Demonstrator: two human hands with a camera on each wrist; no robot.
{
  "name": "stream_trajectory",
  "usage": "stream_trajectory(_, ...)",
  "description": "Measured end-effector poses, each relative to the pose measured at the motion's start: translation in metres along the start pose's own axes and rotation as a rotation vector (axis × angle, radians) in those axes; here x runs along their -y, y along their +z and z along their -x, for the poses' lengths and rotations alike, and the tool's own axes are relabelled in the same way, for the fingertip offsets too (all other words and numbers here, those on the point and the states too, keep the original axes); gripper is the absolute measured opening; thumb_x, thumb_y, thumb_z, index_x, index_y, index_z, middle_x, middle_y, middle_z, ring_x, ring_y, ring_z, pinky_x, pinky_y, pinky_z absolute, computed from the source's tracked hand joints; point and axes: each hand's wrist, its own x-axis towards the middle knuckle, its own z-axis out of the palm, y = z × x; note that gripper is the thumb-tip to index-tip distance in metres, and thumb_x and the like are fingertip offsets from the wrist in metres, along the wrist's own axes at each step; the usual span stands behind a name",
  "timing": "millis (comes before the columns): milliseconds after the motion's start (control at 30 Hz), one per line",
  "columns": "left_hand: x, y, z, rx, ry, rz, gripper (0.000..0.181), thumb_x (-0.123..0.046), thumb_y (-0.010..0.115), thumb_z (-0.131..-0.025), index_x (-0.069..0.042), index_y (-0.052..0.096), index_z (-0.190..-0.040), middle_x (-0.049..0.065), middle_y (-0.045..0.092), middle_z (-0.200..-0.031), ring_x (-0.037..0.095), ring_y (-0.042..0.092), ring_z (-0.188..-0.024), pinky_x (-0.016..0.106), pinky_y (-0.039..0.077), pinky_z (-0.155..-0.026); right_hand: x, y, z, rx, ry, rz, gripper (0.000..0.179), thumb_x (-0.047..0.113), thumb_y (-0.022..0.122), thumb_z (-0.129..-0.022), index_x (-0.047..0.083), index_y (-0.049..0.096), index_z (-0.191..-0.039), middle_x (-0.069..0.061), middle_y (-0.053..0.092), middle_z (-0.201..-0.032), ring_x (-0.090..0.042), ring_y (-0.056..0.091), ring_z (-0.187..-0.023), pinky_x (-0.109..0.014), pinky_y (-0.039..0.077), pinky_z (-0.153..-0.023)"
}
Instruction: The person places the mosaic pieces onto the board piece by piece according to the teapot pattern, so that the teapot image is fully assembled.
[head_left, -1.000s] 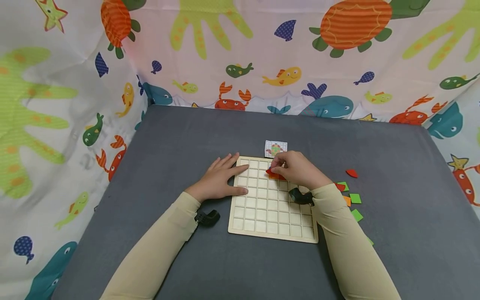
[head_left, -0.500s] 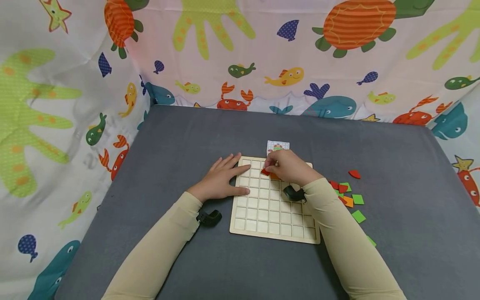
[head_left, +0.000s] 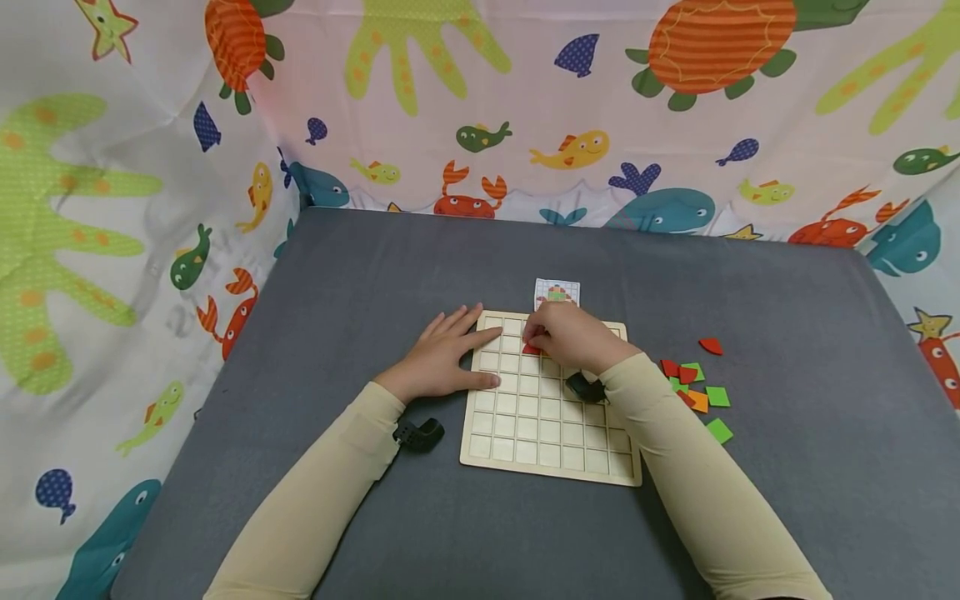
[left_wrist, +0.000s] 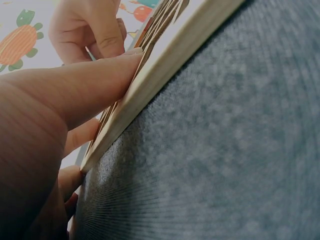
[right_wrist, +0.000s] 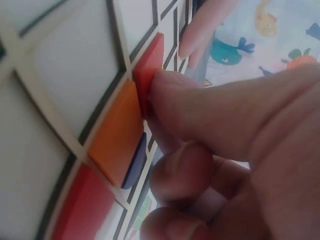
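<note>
A pale wooden grid board lies on the dark grey table. My left hand rests at its left edge with fingers spread and straight, the thumb on the rim. Over the upper rows, my right hand pinches a small red tile between thumb and finger, right at a cell of the grid. Beside that cell, the right wrist view shows an orange square tile with a dark blue piece at its edge, and another red tile beyond. The right hand hides these in the head view.
A small printed pattern card lies behind the board, partly covered by the right hand. Right of the board is a loose group of red, green and orange tiles, with one red tile apart. A printed curtain borders the table.
My right hand has shifted a little left along the upper rows with the red tile, which now sits lower against the grid. The left hand has stayed on the board's edge.
</note>
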Motion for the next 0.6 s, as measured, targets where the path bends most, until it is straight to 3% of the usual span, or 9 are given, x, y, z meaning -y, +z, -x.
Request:
stream_trajectory(267, -0.002, -0.002, -0.001, -0.004, 0.009, -0.006, 0.084, -0.066, 0.068, -0.094, -0.035, 0.037, -0.165, 0.002, 0.007, -0.177, 0.023, 0.001, -0.164, 0.048, -0.005, -0.131, 0.004, -0.001, 0.008, -0.054, -0.022, 0.007, 0.014, 0.002, 0.071, -0.099, 0.010, 0.083, -0.100, -0.003, 0.072, -0.098, -0.019, 0.066, -0.090, -0.037, 0.058, -0.080)
stream_trajectory(600, -0.002, 0.000, 0.000, 0.012, -0.005, 0.015, 0.084, -0.065, 0.069, -0.094, -0.034, 0.036, -0.165, 0.002, 0.006, -0.177, 0.024, 0.000, -0.164, 0.051, -0.005, -0.131, -0.004, -0.004, 0.023, -0.118, -0.042, 0.005, 0.013, 0.005, 0.072, -0.099, 0.009, 0.083, -0.104, -0.004, 0.074, -0.104, -0.022, 0.069, -0.097, -0.042, 0.059, -0.089)
